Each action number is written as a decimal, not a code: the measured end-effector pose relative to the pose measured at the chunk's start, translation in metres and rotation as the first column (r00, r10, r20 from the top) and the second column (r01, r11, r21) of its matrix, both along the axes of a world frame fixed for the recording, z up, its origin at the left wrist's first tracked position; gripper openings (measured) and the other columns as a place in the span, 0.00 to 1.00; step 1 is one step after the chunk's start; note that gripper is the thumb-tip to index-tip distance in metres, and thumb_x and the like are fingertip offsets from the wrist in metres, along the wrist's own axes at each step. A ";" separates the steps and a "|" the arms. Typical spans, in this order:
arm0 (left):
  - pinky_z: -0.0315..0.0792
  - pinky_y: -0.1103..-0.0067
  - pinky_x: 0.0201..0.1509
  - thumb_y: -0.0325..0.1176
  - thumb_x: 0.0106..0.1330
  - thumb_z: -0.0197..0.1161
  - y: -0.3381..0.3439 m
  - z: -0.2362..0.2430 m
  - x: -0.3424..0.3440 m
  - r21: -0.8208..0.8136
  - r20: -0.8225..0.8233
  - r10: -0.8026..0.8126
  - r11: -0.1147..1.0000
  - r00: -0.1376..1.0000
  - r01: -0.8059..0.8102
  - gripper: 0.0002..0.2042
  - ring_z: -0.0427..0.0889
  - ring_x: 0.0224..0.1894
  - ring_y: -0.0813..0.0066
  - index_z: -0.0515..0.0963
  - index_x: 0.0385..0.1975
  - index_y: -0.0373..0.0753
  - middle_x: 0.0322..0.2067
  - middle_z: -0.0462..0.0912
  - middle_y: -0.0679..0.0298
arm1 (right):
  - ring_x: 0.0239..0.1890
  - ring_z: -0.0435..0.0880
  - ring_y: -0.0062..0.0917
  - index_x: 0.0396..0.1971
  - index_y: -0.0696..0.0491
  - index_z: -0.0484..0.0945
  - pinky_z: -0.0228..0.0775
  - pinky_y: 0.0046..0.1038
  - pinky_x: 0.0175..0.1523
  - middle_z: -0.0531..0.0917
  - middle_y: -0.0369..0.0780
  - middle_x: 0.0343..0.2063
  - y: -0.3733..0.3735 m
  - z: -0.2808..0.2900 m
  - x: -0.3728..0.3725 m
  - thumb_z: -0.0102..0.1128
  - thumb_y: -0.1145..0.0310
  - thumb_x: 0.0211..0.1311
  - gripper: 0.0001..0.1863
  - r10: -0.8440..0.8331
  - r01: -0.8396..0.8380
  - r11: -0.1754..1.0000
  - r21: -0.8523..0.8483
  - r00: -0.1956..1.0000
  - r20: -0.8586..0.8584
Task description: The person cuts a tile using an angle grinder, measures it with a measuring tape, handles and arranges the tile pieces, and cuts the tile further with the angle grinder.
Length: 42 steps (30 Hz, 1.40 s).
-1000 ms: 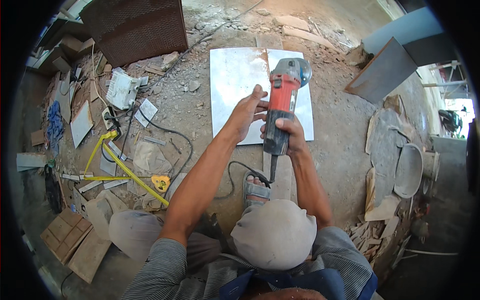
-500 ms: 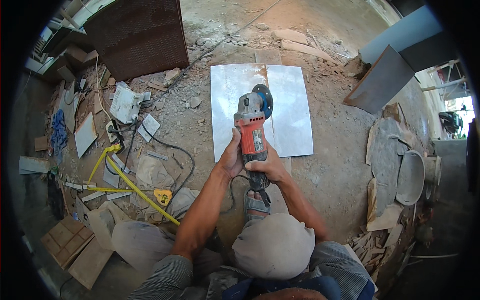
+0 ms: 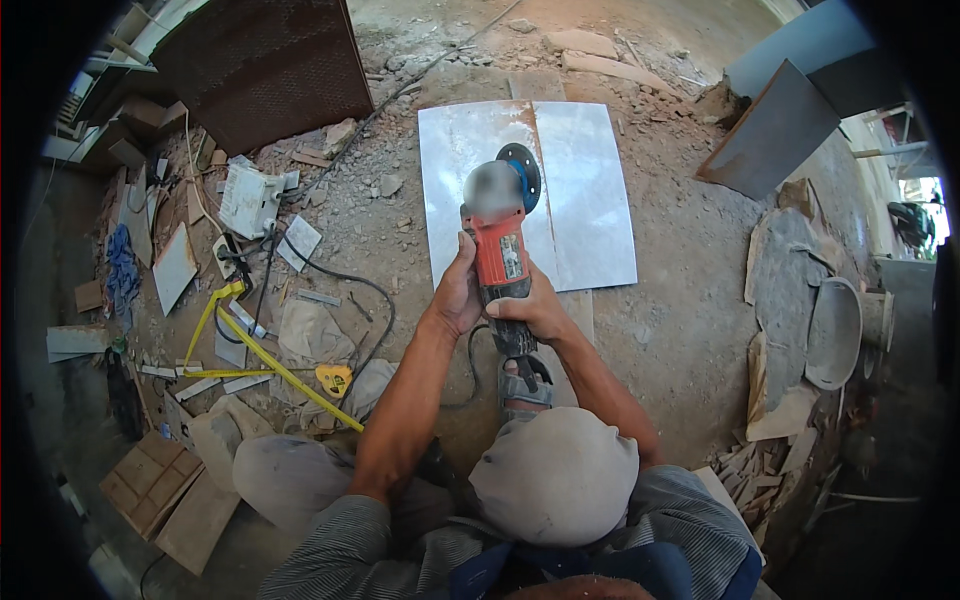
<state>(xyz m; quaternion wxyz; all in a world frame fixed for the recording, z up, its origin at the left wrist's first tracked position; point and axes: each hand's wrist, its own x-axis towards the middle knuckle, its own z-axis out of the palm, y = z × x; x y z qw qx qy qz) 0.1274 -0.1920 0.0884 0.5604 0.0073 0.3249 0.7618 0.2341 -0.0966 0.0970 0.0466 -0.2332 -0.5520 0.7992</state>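
Both hands hold a red and black angle grinder [image 3: 500, 252] out in front of me. My left hand [image 3: 458, 290] wraps the left side of its red body. My right hand [image 3: 538, 306] grips the black rear part, its thumb lying across the top. The grinder's dark disc with a blue hub [image 3: 524, 180] stands at the right of its head, over the tile. Beneath lies a large pale glossy tile [image 3: 590, 230], with a brownish line running along it from far to near. Whether the disc touches the tile I cannot tell.
At the left, a yellow tape measure [image 3: 334, 379] lies with its tape pulled out, near black cables and a white box-shaped device [image 3: 250, 200]. A brown panel [image 3: 260, 75] stands far left. An oval basin [image 3: 834, 334] and broken slabs are at the right. My sandalled foot [image 3: 524, 384] is behind the grinder.
The whole view has shifted slightly, with the tile and far objects higher in the picture. My hands keep their hold on the grinder, its head slightly farther out.
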 end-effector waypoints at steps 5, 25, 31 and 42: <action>0.74 0.71 0.54 0.62 0.68 0.40 -0.001 -0.003 -0.003 0.016 0.006 0.051 0.999 0.999 -0.051 0.33 0.79 0.47 0.69 0.65 0.57 0.36 0.47 0.77 0.57 | 0.48 0.75 0.24 0.55 0.59 0.63 0.66 0.27 0.55 0.75 0.39 0.45 -0.007 -0.008 -0.005 0.74 0.65 0.35 0.43 -0.008 0.009 0.999 0.043 0.999 -0.036; 0.78 0.77 0.46 0.67 0.65 0.41 0.004 0.016 0.001 -0.034 -0.065 0.101 0.994 0.993 -0.103 0.37 0.80 0.44 0.74 0.66 0.56 0.37 0.42 0.76 0.60 | 0.45 0.76 0.23 0.56 0.61 0.64 0.68 0.25 0.52 0.76 0.39 0.44 -0.007 0.013 -0.008 0.74 0.59 0.35 0.45 0.011 -0.010 0.998 0.056 1.000 -0.024; 0.79 0.80 0.41 0.70 0.63 0.37 0.007 0.018 0.003 -0.084 -0.094 0.114 0.989 0.989 -0.122 0.39 0.80 0.41 0.76 0.66 0.56 0.37 0.40 0.77 0.60 | 0.48 0.75 0.24 0.57 0.61 0.63 0.67 0.26 0.54 0.75 0.39 0.46 -0.007 0.012 -0.007 0.73 0.63 0.35 0.45 0.017 -0.017 1.000 0.008 1.000 0.007; 0.77 0.74 0.49 0.64 0.66 0.44 0.004 0.015 -0.005 -0.066 0.023 0.064 0.996 0.998 -0.062 0.34 0.79 0.46 0.73 0.66 0.57 0.38 0.44 0.76 0.60 | 0.43 0.76 0.23 0.55 0.60 0.65 0.69 0.25 0.50 0.76 0.39 0.43 -0.006 0.006 -0.004 0.71 0.59 0.36 0.43 0.006 -0.006 1.000 0.009 1.000 0.017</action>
